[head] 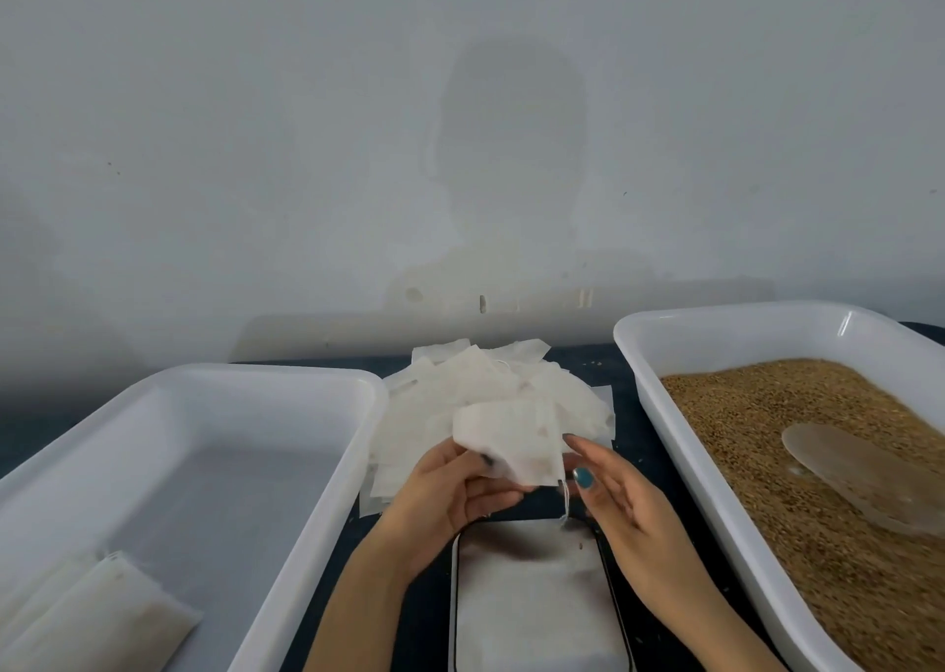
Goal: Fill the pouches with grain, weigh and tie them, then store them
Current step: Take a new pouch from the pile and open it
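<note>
Grain tray (644,364) with scoop (859,477) at your right, white tray (358,415) at left, pouch pile (460,390) behind hands, scale (537,594) below. Your left hand (450,492): grip pinches empty pouch (511,441) above scale. Right hand (613,497): grip loose, fingers straight, just beside pouch.

single head-worn view, facing forward and down, close over the table (624,364), wall behind

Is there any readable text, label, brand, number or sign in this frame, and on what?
None can be read.
The left tray, the right tray, the pouch held by the left hand, the pouch pile and the scale show no print.
No scale display is in view.
</note>
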Tool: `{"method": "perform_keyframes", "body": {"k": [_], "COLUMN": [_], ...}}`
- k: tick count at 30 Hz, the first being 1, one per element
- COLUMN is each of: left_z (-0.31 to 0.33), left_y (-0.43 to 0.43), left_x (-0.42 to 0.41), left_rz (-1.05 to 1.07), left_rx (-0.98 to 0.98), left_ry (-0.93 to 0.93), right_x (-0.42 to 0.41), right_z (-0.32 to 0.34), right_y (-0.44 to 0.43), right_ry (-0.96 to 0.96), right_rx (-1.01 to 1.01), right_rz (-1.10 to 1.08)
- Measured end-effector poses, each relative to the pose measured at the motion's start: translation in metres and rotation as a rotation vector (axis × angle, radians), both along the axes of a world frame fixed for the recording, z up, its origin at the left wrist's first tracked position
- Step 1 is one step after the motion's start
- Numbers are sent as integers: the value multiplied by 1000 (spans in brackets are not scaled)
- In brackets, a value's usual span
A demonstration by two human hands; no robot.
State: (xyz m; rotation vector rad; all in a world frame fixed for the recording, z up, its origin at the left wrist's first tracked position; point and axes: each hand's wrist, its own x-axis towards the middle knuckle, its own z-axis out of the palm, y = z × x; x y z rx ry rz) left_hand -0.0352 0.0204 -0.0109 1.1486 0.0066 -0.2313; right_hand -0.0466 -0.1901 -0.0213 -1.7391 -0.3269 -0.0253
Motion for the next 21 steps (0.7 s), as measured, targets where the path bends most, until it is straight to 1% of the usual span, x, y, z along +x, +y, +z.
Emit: {"method": "perform_keyframes", "body": {"k": [3,5,8,10,12,16,19,21], "left_z": [6,5,6,8,10,12,9,7], "left_y": [4,2,-4,-6,-6,-10,-12,-12], "left_x": [-3,-6,-9,-10,-9,-7,-4,-3], "left_rz": [-35,-94,-163,-151,-96,108,252,325], "left_rx": [89,167,256,285,333,509,610,640], "left_ry": [-10,-32,-85,-147,-209,-299,-338,-344], "right_x": [2,3,4,5,7,7,6,5], "right_z": [3,3,3,3,2,1,1,1], "right_y": [0,0,-1,-4,-7,-6,-5,-4], "right_ry": [13,35,29,43,67,92,111,131], "right_rx": [45,123,169,217,260,254,242,249], "right_rz": [-13,-51,-75,-98,-114,-136,-139,-123]}}
